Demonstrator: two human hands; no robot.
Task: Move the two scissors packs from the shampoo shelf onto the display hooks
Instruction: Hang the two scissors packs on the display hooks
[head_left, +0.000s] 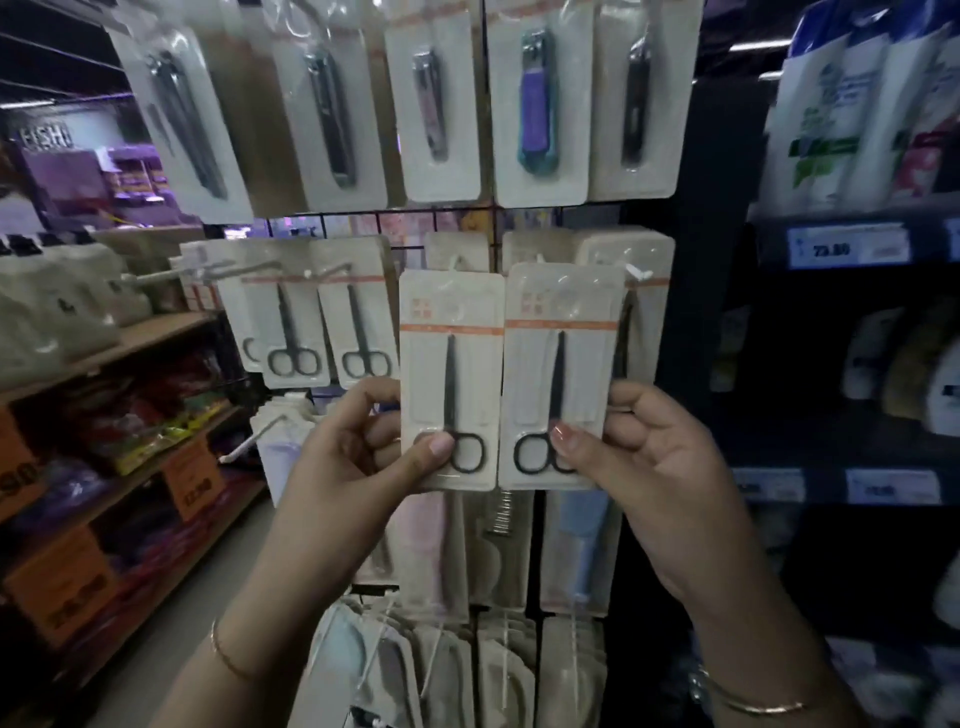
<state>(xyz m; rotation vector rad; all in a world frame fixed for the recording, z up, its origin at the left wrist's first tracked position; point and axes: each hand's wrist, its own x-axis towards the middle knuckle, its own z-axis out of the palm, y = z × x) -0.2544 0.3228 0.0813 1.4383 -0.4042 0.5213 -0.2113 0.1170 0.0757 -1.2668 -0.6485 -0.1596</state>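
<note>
I hold two white scissors packs upright, side by side, in front of the wire display rack. My left hand (363, 447) grips the left scissors pack (451, 374) by its lower left corner, thumb over the black handle loops. My right hand (639, 447) grips the right scissors pack (561, 374) by its lower right corner. Each pack has an orange stripe and black scissors pointing up. Behind their tops, white display hooks (640, 272) stick out, partly hidden. More scissors packs (322, 332) hang on hooks to the left.
Nail clipper packs (537, 104) hang in the row above. A bare white hook (254, 441) juts out at lower left. Shampoo bottles (852, 119) stand on dark shelves at right with price tags (847, 249). Wooden shelves (156, 338) with goods run along the left aisle.
</note>
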